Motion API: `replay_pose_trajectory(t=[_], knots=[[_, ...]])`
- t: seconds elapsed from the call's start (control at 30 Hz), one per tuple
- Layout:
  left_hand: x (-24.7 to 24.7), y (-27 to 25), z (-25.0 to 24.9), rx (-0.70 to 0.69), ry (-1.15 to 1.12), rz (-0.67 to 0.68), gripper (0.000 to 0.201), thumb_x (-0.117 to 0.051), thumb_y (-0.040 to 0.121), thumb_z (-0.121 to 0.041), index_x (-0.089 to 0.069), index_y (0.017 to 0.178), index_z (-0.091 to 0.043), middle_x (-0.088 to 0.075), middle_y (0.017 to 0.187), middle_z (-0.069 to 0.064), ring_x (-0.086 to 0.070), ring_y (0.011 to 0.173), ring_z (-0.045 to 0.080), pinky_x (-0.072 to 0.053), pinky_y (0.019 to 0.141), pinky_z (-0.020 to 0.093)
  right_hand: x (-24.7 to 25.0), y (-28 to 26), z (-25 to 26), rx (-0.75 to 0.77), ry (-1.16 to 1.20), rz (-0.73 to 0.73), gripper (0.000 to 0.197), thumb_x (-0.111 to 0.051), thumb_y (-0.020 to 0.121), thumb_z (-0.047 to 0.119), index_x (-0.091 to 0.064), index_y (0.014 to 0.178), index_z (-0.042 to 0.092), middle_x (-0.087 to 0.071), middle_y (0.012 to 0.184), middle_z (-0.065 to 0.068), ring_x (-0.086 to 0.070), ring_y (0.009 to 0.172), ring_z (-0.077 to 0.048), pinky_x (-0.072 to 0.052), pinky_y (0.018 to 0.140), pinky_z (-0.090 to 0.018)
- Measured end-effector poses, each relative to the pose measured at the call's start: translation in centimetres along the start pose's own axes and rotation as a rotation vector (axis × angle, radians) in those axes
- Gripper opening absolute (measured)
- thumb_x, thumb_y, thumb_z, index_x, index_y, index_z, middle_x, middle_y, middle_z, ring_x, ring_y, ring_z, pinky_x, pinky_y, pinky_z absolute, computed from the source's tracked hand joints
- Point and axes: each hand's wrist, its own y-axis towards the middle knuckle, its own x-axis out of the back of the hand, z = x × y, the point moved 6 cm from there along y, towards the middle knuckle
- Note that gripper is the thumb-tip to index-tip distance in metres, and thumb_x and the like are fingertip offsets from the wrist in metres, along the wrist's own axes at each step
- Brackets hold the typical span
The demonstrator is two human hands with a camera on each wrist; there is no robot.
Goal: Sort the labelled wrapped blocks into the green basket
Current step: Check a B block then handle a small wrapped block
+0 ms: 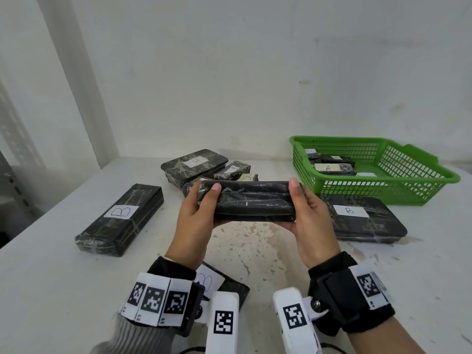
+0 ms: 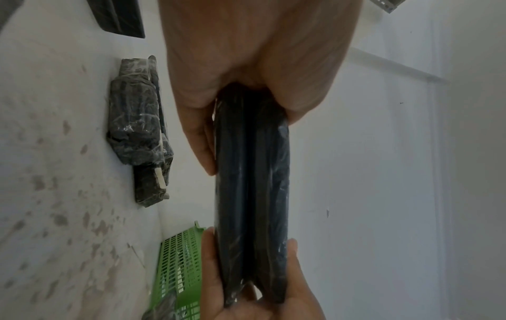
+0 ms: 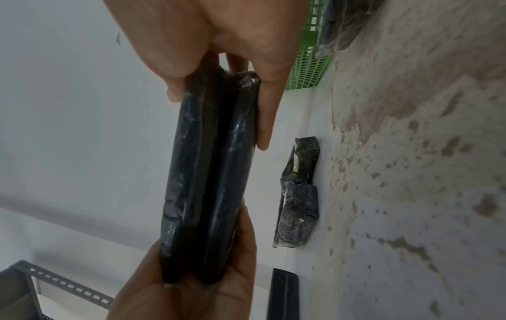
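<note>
While both hands [image 1: 251,215] pinch wrapped block [image 1: 251,201] by end edges: above table [image 1: 255,251], near green basket [image 1: 408,185] front rim.

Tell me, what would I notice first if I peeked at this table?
Probably the long black wrapped block in the middle, held above the white table by the left hand and the right hand, one at each end. Next, the bright green basket at the back right with some wrapped blocks inside, one marked A. Other black blocks lie around, two with B labels.

Bare storeroom, stained worktable [image 1: 255,251], slotted-steel shelving [image 3: 68,285]
</note>
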Motion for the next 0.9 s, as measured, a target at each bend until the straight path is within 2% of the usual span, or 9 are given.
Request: replay_pose_trajectory(t=[0.07,0.13,0.23,0.33,0.43,0.5,0.6,0.73,0.9], knots=[[0.0,0.0,-0.2,-0.014,0.014,-0.002,0.023,-0.051,0.100,-0.022,-0.062,0.118,-0.015,-0.070,0.114,0.012,-0.070,0.101,0.019,-0.060,0.080,0.035,-0.5,-0.2,0.0,-0.008,-0.001,0.035,0.041,-0.052,0.089,0.047,-0.068,0.100,0.011,-0.076,0.097,-0.006,-0.073,0.093,-0.017,-0.060,0.082,-0.038],[0.0,-0.1,-0.4,-0.023,0.005,0.007,0.020,-0.051,0.100,-0.022,-0.063,0.114,-0.015,-0.072,0.109,0.009,-0.071,0.100,0.020,-0.060,0.080,0.037,-0.5,-0.3,0.1,0.017,-0.009,0.030,0.039,-0.058,0.084,0.046,-0.068,0.100,0.013,-0.076,0.098,-0.006,-0.073,0.094,-0.018,-0.060,0.081,-0.034],[-0.4,-0.5,-0.9,-0.027,-0.001,0.058,0.036,-0.060,0.090,-0.034,-0.060,0.119,-0.012,-0.075,0.101,0.006,-0.072,0.095,0.019,-0.060,0.080,0.040,0.1,-0.4,0.5,0.088,-0.048,-0.044,0.013,-0.064,0.088,0.030,-0.069,0.090,0.017,-0.076,0.087,-0.001,-0.074,0.085,-0.016,-0.061,0.071,-0.030],[-0.5,-0.6,-0.8,-0.025,0.025,0.069,0.048,-0.074,0.081,-0.034,-0.060,0.119,-0.009,-0.074,0.104,0.011,-0.073,0.094,0.023,-0.060,0.078,0.041,0.2,-0.4,0.5,0.112,-0.084,-0.072,0.011,-0.065,0.090,0.026,-0.070,0.089,0.017,-0.075,0.085,-0.002,-0.074,0.081,-0.015,-0.060,0.065,-0.027],[0.1,-0.4,-0.5,-0.035,0.012,-0.001,0.031,-0.070,0.085,-0.013,-0.063,0.115,-0.006,-0.073,0.106,0.015,-0.072,0.096,0.028,-0.060,0.079,0.042,-0.3,-0.6,0.3,0.088,-0.072,-0.048,0.015,-0.067,0.085,0.034,-0.070,0.088,0.020,-0.076,0.089,-0.004,-0.074,0.085,-0.018,-0.060,0.071,-0.031],[0.1,-0.3,-0.4,-0.038,0.014,-0.002,0.026,-0.067,0.088,-0.009,-0.064,0.113,-0.007,-0.074,0.103,0.013,-0.072,0.094,0.026,-0.060,0.080,0.039,-0.7,-0.7,0.1,0.051,-0.029,-0.012,0.030,-0.069,0.076,0.042,-0.069,0.091,0.016,-0.076,0.093,-0.007,-0.074,0.088,-0.020,-0.060,0.073,-0.031],[-0.2,-0.5,-0.6,-0.061,0.026,0.023,0.029,-0.070,0.086,-0.014,-0.064,0.113,-0.009,-0.074,0.104,0.012,-0.073,0.093,0.024,-0.060,0.078,0.039,-0.5,-0.8,0.2,0.041,-0.011,-0.035,0.035,-0.073,0.069,0.042,-0.068,0.090,0.014,-0.075,0.095,-0.011,-0.073,0.090,-0.023,-0.061,0.076,-0.034],[-0.9,-0.8,-0.8,-0.053,0.061,0.086,0.047,-0.081,0.074,-0.035,-0.064,0.111,-0.012,-0.075,0.100,0.008,-0.074,0.091,0.021,-0.061,0.073,0.036,0.2,-0.6,0.2,0.084,-0.102,-0.106,0.033,-0.076,0.068,0.044,-0.071,0.086,0.017,-0.075,0.091,-0.009,-0.073,0.089,-0.024,-0.058,0.085,-0.050],[-0.2,-0.7,-0.5,-0.071,0.060,-0.039,0.018,-0.071,0.085,-0.015,-0.068,0.102,-0.008,-0.075,0.097,0.012,-0.073,0.091,0.026,-0.059,0.082,0.040,-0.4,-0.7,-0.4,0.034,-0.083,-0.068,0.032,-0.078,0.063,0.044,-0.071,0.082,0.019,-0.075,0.090,-0.007,-0.073,0.089,-0.022,-0.058,0.086,-0.046]])
